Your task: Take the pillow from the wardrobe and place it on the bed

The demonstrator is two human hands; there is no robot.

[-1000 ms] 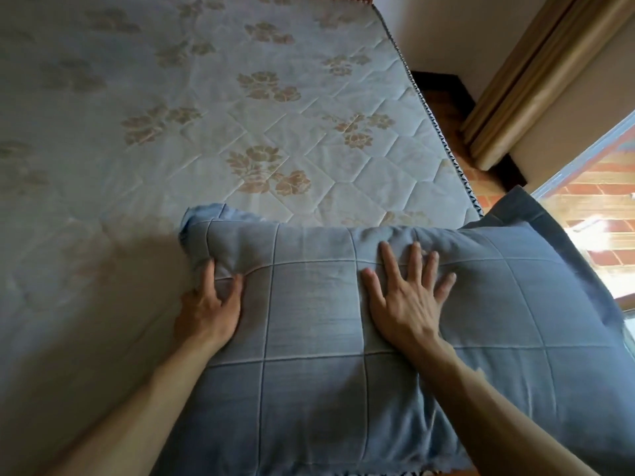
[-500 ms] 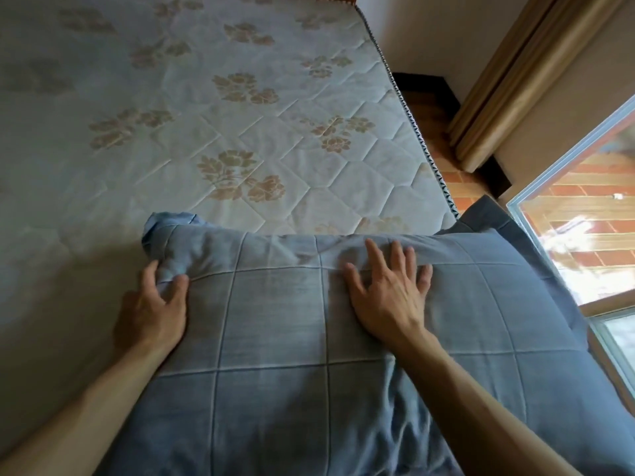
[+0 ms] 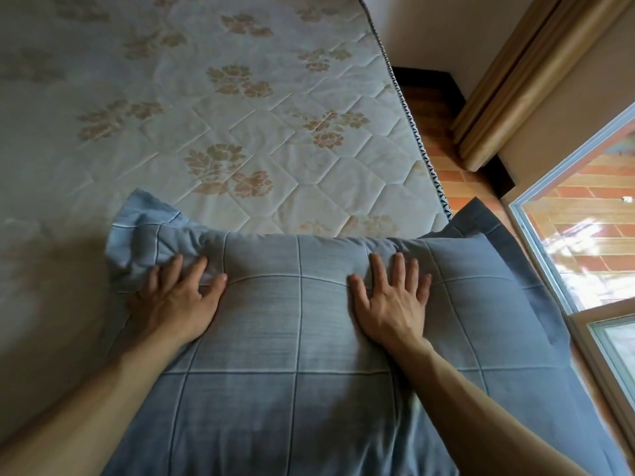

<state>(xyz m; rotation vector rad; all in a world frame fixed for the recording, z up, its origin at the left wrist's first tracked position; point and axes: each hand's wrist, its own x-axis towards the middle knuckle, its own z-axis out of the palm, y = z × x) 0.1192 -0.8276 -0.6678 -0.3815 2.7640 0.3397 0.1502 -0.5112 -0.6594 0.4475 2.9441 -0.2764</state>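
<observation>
A large blue-grey pillow (image 3: pixel 295 338) with a stitched grid pattern lies on the near end of the bed (image 3: pixel 171 115), a bare quilted mattress with tan flower prints. Its right flange hangs past the mattress edge. My left hand (image 3: pixel 175 300) rests flat on the pillow's upper left part, fingers spread, beside a bunched corner. My right hand (image 3: pixel 391 304) lies palm down on the pillow's upper middle, fingers apart. Neither hand grips the fabric.
A red brick floor (image 3: pixel 443 159) runs along the bed's right side. A tan curtain (image 3: pixel 522 77) hangs at the upper right against a pale wall. A window with a light frame (image 3: pixel 563 242) stands at the right, close to the pillow's edge.
My left hand has slid onto the pillow's top, from its left edge, and now lies flatter. The right hand stays pressed in the same spot. The view has shifted slightly.
</observation>
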